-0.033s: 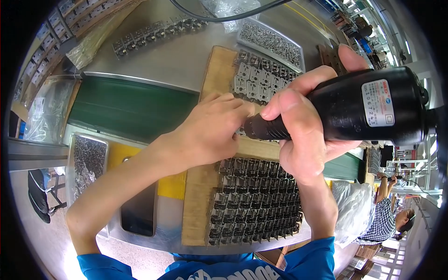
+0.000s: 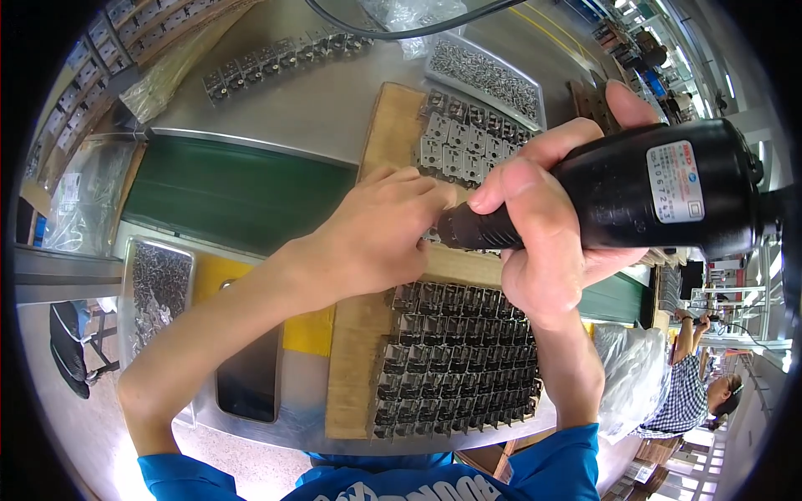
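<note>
A black electric screwdriver (image 2: 618, 188) lies across my right hand (image 2: 543, 225), whose fingers wrap round its body; its nose points left. My left hand (image 2: 393, 221) is closed at that nose, fingers curled down over the wooden board (image 2: 352, 392). Whatever sits between the left fingertips is hidden by the hand itself, and so is the screwdriver's bit. Just beyond both hands, small metal parts with flat silver faces (image 2: 455, 146) stand in rows on the board. Nearer to me, a block of dark metal parts (image 2: 455, 359) fills the board in tight rows.
A tray of small screws (image 2: 484, 75) stands at the back, another tray of small metal pieces (image 2: 160, 280) at the left. A green belt (image 2: 238, 192) crosses behind my left arm. A phone (image 2: 249, 380) lies near the front edge. At far right, another person (image 2: 681, 392) works.
</note>
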Motion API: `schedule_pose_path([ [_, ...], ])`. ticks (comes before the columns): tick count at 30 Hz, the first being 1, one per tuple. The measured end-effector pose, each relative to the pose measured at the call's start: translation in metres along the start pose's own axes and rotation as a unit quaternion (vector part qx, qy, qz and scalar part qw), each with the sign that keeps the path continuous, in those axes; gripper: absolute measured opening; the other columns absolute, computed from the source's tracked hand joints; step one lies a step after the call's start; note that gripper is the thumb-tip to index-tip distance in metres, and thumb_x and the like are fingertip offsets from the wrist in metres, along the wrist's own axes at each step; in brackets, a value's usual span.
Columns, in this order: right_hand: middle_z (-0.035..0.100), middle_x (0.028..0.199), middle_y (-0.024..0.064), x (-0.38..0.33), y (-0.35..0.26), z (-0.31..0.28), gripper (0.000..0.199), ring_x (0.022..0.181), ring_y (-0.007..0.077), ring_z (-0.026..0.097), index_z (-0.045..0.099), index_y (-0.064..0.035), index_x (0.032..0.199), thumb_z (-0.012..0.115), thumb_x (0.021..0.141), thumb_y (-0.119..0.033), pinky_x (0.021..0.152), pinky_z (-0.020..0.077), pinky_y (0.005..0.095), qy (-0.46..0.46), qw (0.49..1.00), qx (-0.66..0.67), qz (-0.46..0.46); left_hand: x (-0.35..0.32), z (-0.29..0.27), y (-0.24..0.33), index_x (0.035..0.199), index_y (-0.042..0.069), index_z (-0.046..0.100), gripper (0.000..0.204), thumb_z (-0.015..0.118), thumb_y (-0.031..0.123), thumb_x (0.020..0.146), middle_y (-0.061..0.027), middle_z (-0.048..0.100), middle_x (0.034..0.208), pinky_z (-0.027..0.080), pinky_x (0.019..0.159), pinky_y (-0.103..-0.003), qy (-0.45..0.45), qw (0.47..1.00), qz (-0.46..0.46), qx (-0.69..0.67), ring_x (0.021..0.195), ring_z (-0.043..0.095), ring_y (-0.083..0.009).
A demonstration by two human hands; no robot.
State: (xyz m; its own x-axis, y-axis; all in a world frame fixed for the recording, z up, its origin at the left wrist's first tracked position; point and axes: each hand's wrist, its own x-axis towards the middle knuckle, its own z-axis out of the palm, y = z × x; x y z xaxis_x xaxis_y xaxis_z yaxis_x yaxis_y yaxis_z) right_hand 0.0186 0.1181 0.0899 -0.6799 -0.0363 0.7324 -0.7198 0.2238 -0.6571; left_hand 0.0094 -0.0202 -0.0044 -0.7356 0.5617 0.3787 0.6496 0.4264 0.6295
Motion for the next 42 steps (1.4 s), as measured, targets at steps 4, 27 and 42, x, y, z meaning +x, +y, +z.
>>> schedule_pose_path([
  [4,0.059,0.065,0.0108,0.003,-0.001,-0.004,0.07,0.052,0.018,0.06,0.031,0.0116,0.139,0.06,0.077,-0.003,0.06,0.0515,0.0287,0.0,1.0,-0.003,0.001,-0.003,-0.006,0.007,0.107,0.003,0.06,0.04,0.064,-0.002,0.067,-0.0116,0.063,0.096,0.043,0.096,-0.044,0.021,0.999,0.027,0.011,0.104,0.058,-0.0329],
  [27,0.059,0.066,0.0119,0.006,-0.012,0.023,0.065,0.051,0.0175,0.06,0.034,0.016,0.133,0.06,0.077,-0.004,0.06,0.0528,0.0271,-0.02,0.998,0.043,0.031,-0.018,-0.021,0.002,0.112,0.001,0.061,0.045,0.064,-0.002,0.067,-0.0134,0.066,0.102,0.046,0.092,-0.042,0.022,1.0,0.002,0.019,0.105,0.061,-0.031],
  [42,0.058,0.063,0.0128,0.011,-0.006,0.021,0.057,0.048,0.0178,0.058,0.037,0.0203,0.126,0.058,0.079,-0.006,0.058,0.0515,0.0255,-0.031,0.999,0.009,0.001,-0.018,-0.019,0.0,0.11,-0.001,0.061,0.043,0.063,-0.001,0.067,-0.0143,0.067,0.098,0.049,0.09,-0.042,0.064,0.996,0.042,0.038,0.103,0.063,-0.0314],
])
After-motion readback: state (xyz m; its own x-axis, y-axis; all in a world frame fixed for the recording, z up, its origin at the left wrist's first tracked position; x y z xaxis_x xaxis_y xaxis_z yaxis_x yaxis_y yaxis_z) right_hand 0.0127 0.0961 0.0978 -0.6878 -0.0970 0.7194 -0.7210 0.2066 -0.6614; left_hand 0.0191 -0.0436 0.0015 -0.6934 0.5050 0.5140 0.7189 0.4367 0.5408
